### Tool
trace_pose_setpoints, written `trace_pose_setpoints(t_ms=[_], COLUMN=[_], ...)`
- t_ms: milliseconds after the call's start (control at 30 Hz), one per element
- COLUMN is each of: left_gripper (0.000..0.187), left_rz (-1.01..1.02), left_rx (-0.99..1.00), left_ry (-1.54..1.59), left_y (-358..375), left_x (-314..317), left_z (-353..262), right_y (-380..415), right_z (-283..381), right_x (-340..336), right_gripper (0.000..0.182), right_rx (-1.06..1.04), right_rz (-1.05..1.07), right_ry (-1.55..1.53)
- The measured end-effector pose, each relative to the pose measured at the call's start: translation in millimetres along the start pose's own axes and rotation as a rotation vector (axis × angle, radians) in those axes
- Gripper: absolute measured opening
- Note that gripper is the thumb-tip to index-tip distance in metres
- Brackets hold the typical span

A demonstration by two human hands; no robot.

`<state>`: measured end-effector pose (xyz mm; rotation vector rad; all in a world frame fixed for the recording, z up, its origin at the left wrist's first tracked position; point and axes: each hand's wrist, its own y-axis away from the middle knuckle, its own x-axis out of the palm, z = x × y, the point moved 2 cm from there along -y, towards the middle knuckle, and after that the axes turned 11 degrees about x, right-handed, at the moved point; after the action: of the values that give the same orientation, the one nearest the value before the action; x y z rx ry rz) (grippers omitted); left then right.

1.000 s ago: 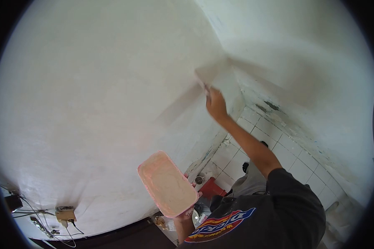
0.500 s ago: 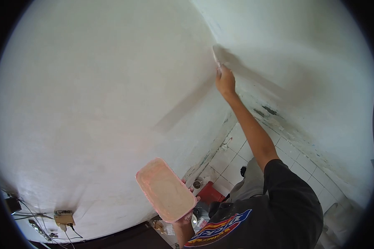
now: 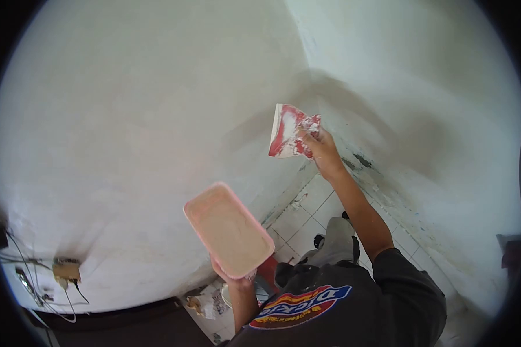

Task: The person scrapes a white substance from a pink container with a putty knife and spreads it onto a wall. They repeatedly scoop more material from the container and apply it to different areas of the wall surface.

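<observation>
While the left hand [image 3: 233, 276] grips the near end of a pink tray [image 3: 228, 229] from below, fingers wrapped around its rim, the tray is held up in front of the white wall [image 3: 127, 133], tilted so that its inside faces the camera. Pale, creamy filler [image 3: 230, 231] coats the whole inside of the tray. Up and to the right, well apart from the tray, the right hand [image 3: 323, 151] is raised with the arm stretched toward the corner where two walls meet. Its fingers are clamped on the right edge of a flat red scraper [image 3: 287, 130], whose blade is smeared with white filler and stands just off the wall, its broad face turned to the camera. A greyish damp-looking patch [image 3: 330, 98] spreads over the wall above and to the right of the scraper. Lower on the right wall, white tiles [image 3: 307, 222] run down toward the floor, with stained, peeling plaster along their upper edge. At the far left, low on the wall, a small box [image 3: 66, 270] hangs with loose wires [image 3: 26, 272] beside it. A dark shirt [image 3: 353, 306] with a colourful logo fills the near bottom of the view.
</observation>
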<state>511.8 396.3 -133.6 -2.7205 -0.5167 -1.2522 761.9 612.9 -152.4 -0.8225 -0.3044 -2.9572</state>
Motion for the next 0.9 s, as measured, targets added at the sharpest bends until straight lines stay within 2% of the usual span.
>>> trace_pose_setpoints(t_ms=[67, 133, 167, 200, 267, 300, 333, 367, 400, 433, 500, 600, 767, 833, 867, 900], left_gripper=[0.077, 0.063, 0.063, 0.057, 0.05, 0.049, 0.049, 0.047, 0.045, 0.045, 0.043, 0.045, 0.047, 0.046, 0.046, 0.048], left_rz=[-0.06, -0.11, -0.125, -0.062, -0.005, -0.016, -0.059, 0.019, 0.103, 0.079, -0.019, -0.044, -0.032, -0.068, -0.077, -0.084], left_rx=[0.045, 0.016, 0.031, -0.007, -0.044, -0.048, -0.033, -0.057, -0.078, -0.064, -0.037, -0.052, -0.003, 0.081, 0.097, 0.112], left_ry=[-0.017, 0.022, 0.041, 0.07, 0.098, 0.099, 0.117, 0.224, 0.329, 0.344, 0.231, 0.21, 0.265, 0.223, 0.231, 0.176], left_y=[-4.8, -14.1, -16.8, -16.2, -21.4, -23.1, -27.3, -32.4, -33.1, -30.5, -23.4, -14.9, -2.9, 1.8, 3.6, 7.3], left_x=[11.5, 29.4, 45.1, 65.4, 85.1, 87.9, 86.6, 85.5, 86.8, 99.6, 132.4, 130.7, 110.3, 115.9, 119.0, 121.7], left_z=[4.1, 8.3, 10.1, 10.6, 18.6, 24.0, 29.1, 36.3, 42.3, 41.8, 37.4, 55.5, 59.5, 60.8, 63.8, 67.4], right_y=[18.0, 35.3, 43.6, 53.1, 70.1, 75.7, 83.5, 92.5, 99.3, 99.7, 97.4, 90.5, 59.6, 51.7, 49.3, 46.5], right_z=[20.4, 40.3, 48.8, 54.6, 68.0, 73.6, 83.1, 88.6, 87.9, 87.5, 85.5, 90.7, 77.3, 73.7, 77.5, 82.4], right_x=[2.4, 7.5, 8.5, 7.3, 5.1, 5.9, 11.9, 15.9, 15.5, 10.6, -5.6, -31.2, -63.5, -74.0, -74.6, -79.3], right_gripper=[0.023, 0.026, 0.028, 0.028, 0.024, 0.024, 0.029, 0.036, 0.048, 0.048, 0.03, 0.041, 0.035, 0.028, 0.028, 0.025], right_rx=[0.003, -0.009, -0.029, -0.013, -0.173, -0.142, -0.421, -0.711, -0.659, -0.645, -0.911, -0.895, -0.864, -0.621, -0.624, -0.477], right_rz=[0.065, 0.086, 0.091, 0.111, 0.161, 0.19, 0.323, 0.465, 0.494, 0.523, 0.483, 0.529, 0.519, 0.438, 0.459, 0.328], right_ry=[-0.114, -0.065, -0.037, -0.016, 0.402, 0.423, 0.672, 0.902, 1.041, 1.05, 1.288, 1.291, 1.298, 1.163, 1.166, 1.075])
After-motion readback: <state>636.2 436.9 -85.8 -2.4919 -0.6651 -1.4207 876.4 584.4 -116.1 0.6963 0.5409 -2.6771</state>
